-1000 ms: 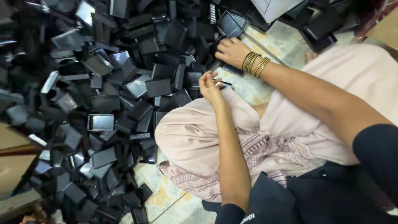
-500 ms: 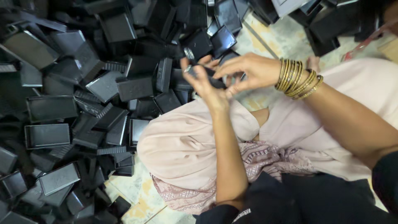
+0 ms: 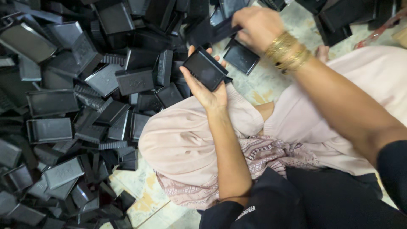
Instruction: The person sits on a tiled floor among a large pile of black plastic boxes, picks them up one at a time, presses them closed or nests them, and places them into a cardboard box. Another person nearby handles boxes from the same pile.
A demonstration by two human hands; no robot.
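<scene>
Black tray (image 3: 205,68) lies gripped in upturned left hand (image 3: 206,91); right hand (image 3: 256,23), knuckles up, pinches another black piece (image 3: 224,30).

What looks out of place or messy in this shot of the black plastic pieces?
The black plastic trays are not stacked: they lie heaped on the floor at all angles, some upside down. No breakage is visible. The left hand holds one black tray; the right hand reaches into the pile.

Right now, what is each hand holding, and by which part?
The left hand cradles a black rectangular plastic tray from underneath, fingers along its edges. The right hand grips a thin black piece by one end.
</scene>
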